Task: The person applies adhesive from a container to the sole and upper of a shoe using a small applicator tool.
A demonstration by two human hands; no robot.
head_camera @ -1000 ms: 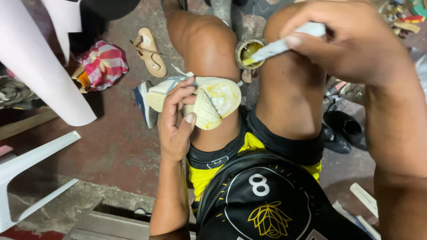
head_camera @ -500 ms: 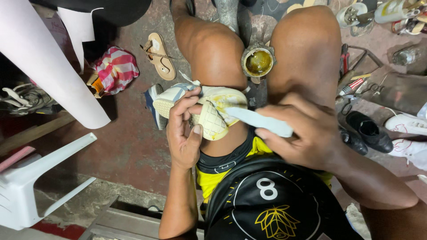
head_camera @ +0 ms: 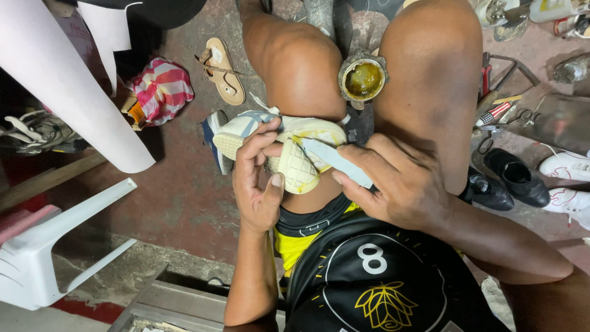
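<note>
A white sneaker (head_camera: 246, 130) lies across my left thigh, its yellowed sole (head_camera: 299, 167) peeled away from the upper. My left hand (head_camera: 258, 178) grips the shoe from the near side, thumb pressing on the loose sole. My right hand (head_camera: 399, 181) holds a flat pale spatula (head_camera: 332, 158), whose tip sits in the gap between sole and upper, smeared with yellow glue. A small round can of amber glue (head_camera: 363, 78) stands on the floor between my knees.
A tan sandal (head_camera: 222, 69) and a pink striped cloth (head_camera: 161, 89) lie on the reddish floor at left. White plastic chair (head_camera: 37, 252) at lower left. Black shoes (head_camera: 513, 181), white sneakers (head_camera: 568, 166) and hand tools (head_camera: 491, 98) crowd the right.
My right hand came down from the glue can at upper right and brought the spatula to the sneaker's open sole. The left hand kept its hold on the shoe.
</note>
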